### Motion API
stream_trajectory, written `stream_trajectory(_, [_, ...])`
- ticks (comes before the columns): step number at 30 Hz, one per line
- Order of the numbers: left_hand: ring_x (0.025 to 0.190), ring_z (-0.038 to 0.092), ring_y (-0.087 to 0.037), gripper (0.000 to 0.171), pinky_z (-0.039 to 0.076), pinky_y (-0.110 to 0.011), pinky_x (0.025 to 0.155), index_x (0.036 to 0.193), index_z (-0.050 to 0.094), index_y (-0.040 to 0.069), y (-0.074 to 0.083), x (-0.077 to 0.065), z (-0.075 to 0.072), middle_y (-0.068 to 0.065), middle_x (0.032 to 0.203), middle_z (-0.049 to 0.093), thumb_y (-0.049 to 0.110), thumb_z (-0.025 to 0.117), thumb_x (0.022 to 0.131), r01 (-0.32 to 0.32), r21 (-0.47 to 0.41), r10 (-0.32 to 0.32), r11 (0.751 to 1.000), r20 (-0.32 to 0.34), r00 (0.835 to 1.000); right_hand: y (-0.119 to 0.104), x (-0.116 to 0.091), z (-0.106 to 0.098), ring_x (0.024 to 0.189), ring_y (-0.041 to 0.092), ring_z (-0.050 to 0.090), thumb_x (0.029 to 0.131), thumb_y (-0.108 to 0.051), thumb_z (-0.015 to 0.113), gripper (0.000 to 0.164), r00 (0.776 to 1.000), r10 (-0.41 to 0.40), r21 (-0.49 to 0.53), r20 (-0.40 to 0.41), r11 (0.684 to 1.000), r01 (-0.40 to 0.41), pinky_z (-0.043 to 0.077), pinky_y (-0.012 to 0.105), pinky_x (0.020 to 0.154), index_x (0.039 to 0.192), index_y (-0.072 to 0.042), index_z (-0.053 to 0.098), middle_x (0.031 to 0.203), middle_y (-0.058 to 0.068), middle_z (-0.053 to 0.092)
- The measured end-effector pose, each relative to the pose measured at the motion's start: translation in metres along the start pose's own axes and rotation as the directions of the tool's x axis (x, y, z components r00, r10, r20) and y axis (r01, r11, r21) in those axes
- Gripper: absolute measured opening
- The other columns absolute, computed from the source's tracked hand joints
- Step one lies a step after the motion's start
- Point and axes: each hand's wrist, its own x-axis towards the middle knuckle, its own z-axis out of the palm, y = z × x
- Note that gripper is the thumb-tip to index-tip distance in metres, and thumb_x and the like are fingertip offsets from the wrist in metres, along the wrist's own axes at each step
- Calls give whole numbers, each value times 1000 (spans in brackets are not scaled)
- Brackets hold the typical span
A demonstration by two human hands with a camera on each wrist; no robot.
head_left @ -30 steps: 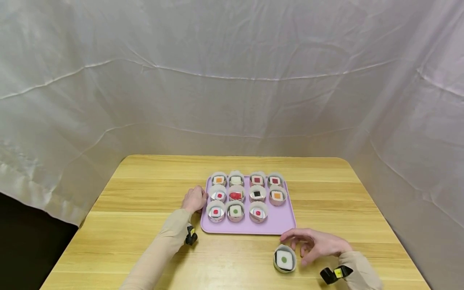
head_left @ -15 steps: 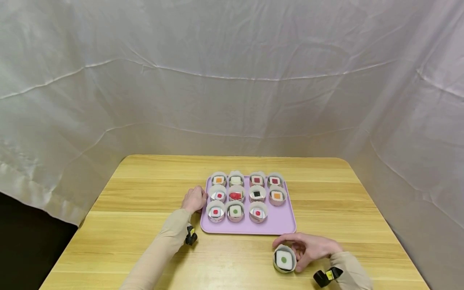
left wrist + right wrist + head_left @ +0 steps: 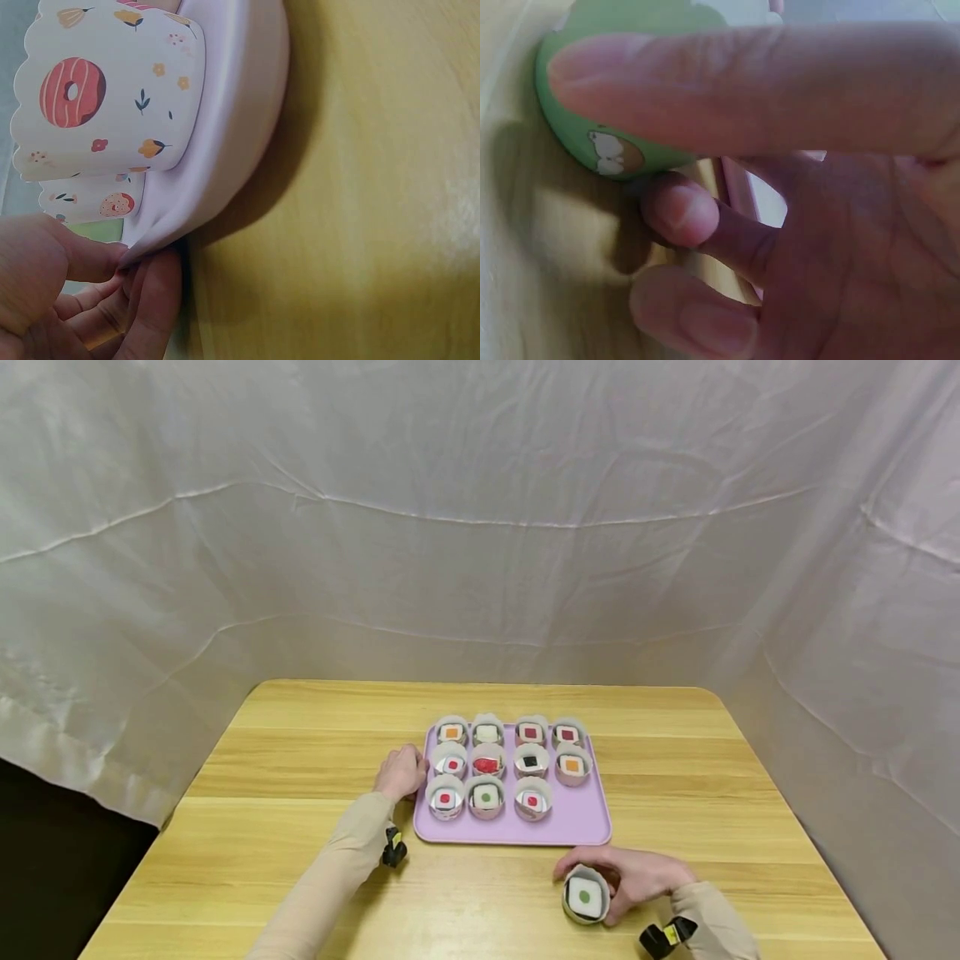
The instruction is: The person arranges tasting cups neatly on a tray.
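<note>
My left hand [image 3: 400, 772] pinches the left rim of a pale purple tray [image 3: 581, 814], thumb above and fingers below in the left wrist view. On the tray stand paper baking cups in rows, each with a toy sushi piece inside. In front of the tray's right corner, my right hand [image 3: 637, 881] holds another paper baking cup [image 3: 568, 912] between thumb and fingers. That cup is green outside in the right wrist view. Inside it sits a white square sushi piece [image 3: 577, 903] with a green centre. Whether the cup touches the table I cannot tell.
The wooden table [image 3: 300, 718] extends around the tray. Bare tray surface shows at the tray's front right corner. A pale cloth curtain [image 3: 480, 568] hangs behind the table and along its sides.
My right hand has moved left and closed around the green cup, from fingers spread beside it to a hold. The left hand stays at the tray rim.
</note>
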Motion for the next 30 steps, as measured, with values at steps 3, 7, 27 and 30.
stream_trajectory(3, [80,65,-26,18,55,-39,73,97,67,4,0,0,0,-14,89,70,19,57,99,-5,3,5,1000,-4,1000,-3,2,4,121,5,54,74,2,77,66,999,21,-38,-34,999,-22,41,20,105,134,-10,54,137,18,54])
stream_trajectory(7, [83,66,-28,18,56,-42,77,97,67,4,-1,-1,0,-15,91,71,19,58,99,-13,9,13,1000,-10,1000,-3,4,7,120,5,54,74,0,78,62,998,14,-69,-56,997,-17,42,21,103,130,-10,54,132,17,57])
stream_trajectory(27, [81,65,-26,18,55,-40,75,96,65,4,1,-2,0,-13,88,69,20,57,99,-3,10,3,1000,1,1000,-4,17,18,107,1,55,73,-12,86,55,965,-106,-376,-239,927,9,47,23,97,120,-20,60,114,-2,63])
stream_trajectory(30, [81,65,-26,18,55,-40,75,96,65,4,1,-2,-1,-13,88,69,19,57,99,-4,7,4,1000,4,1000,-6,20,21,105,0,54,69,-12,87,57,957,-123,-446,-263,895,-7,48,24,95,118,-22,60,112,-6,62])
